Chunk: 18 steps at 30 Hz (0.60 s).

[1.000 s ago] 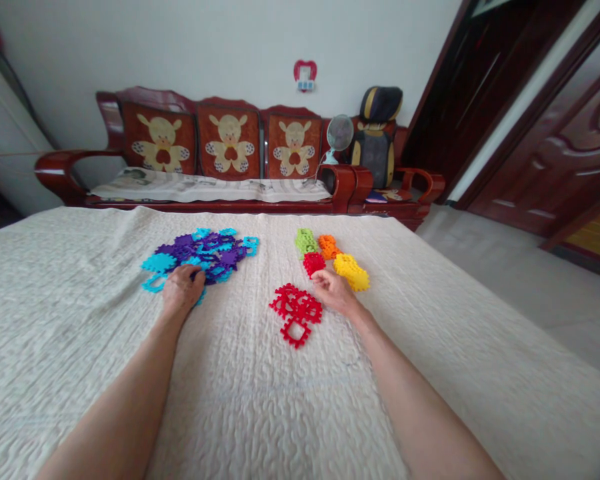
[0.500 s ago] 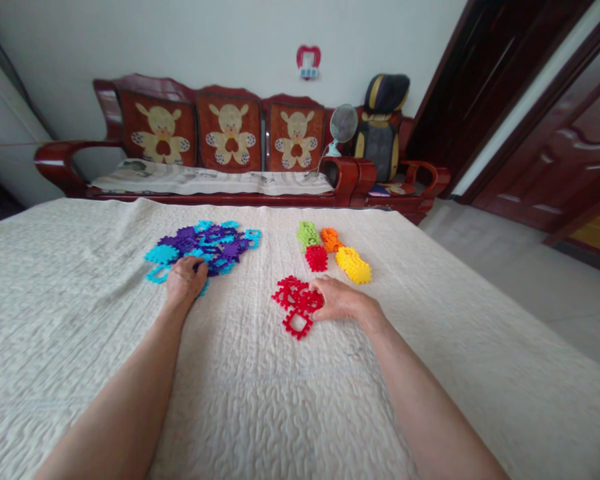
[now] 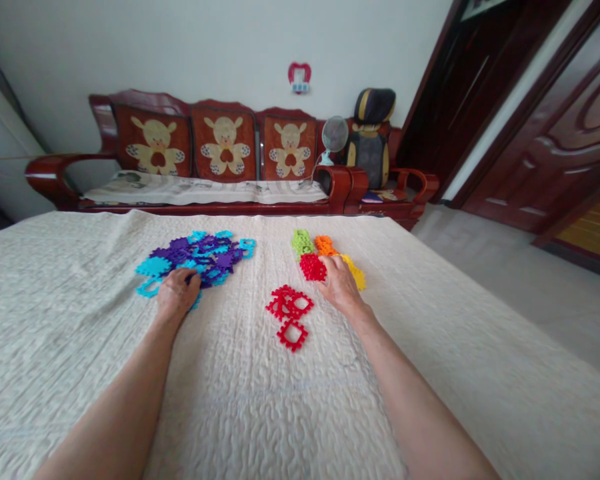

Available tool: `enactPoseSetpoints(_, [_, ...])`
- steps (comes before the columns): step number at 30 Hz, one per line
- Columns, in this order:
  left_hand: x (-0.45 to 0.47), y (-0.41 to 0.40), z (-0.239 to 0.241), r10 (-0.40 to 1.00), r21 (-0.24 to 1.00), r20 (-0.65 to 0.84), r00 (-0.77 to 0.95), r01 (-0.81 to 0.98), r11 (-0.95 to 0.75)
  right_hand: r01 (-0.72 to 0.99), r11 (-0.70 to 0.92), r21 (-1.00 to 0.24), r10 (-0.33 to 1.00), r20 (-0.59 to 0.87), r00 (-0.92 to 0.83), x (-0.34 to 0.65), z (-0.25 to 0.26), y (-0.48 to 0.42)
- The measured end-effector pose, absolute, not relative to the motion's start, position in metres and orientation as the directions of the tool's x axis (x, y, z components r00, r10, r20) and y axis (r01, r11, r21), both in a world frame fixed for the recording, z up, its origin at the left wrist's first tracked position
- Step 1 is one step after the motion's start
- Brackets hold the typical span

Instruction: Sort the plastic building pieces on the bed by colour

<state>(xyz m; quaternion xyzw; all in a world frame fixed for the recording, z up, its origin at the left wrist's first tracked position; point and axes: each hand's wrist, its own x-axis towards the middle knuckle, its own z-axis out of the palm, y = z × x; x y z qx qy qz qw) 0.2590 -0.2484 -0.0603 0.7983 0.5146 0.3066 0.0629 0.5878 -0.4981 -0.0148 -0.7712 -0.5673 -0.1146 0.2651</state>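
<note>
My left hand [image 3: 177,293] rests with curled fingers at the near edge of a pile of purple and light-blue toothed plastic pieces [image 3: 180,251]. What its fingertips hold, if anything, is hidden. Thumb and fingers of my right hand [image 3: 343,287] close on a red toothed building piece [image 3: 313,268] at the small red stack. Around that stack are a green stack [image 3: 303,243], an orange stack [image 3: 325,245] and a yellow stack [image 3: 357,273], the last partly covered by my hand. Nearer to me lie several loose red pieces [image 3: 286,303], with one square red frame [image 3: 293,321] in front.
A cream quilted cover [image 3: 260,413] spreads beneath everything. Beyond its far edge stands a wooden sofa [image 3: 50,173] with bear cushions [image 3: 225,143]. A small fan [image 3: 335,133] and a chair with a massage cushion [image 3: 369,157] are at the back right.
My right hand has moved from the loose red pieces up to the red stack, taking a red piece there. My left hand stays at the purple and blue pile. The view has tilted slightly.
</note>
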Motion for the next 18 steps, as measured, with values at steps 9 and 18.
enactPoseSetpoints(9, [0.258,-0.249,-0.059,0.862,0.422,0.423,0.278,0.782,-0.459,0.955,-0.209,-0.21,0.786,0.546,0.291,0.592,-0.036,-0.491])
enactPoseSetpoints(18, [0.258,-0.25,-0.059,0.863,0.418,0.422,0.277,0.785,-0.456,0.959,-0.24,-0.148,0.79,0.544,0.281,0.59,-0.032,-0.489])
